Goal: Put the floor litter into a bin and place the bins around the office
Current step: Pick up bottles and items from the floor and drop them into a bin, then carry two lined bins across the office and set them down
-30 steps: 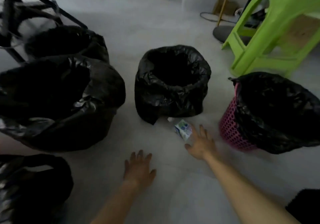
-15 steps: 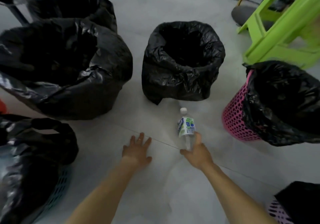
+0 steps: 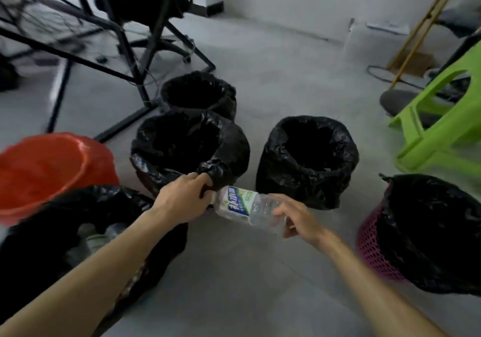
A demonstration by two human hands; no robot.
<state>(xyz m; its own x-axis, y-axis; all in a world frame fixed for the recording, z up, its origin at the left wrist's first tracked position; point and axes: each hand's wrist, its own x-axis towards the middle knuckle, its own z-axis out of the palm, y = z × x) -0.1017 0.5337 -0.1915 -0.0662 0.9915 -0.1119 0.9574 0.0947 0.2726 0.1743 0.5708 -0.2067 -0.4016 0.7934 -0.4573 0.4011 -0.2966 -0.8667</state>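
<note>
A clear plastic bottle (image 3: 242, 205) with a white, green and blue label is held on its side above the floor by the right hand (image 3: 299, 219). The bag rim of a black-lined bin (image 3: 234, 149) just beside it is gripped by the left hand (image 3: 182, 198).

- Dim, soft, even light; grey floor (image 3: 260, 76) brightest toward 12 o'clock.
- Black bin liners (image 3: 307, 183) lose detail; faint sheen on folds.
- Motion blur at 10 o'clock; wide-angle bending at edges.
</note>
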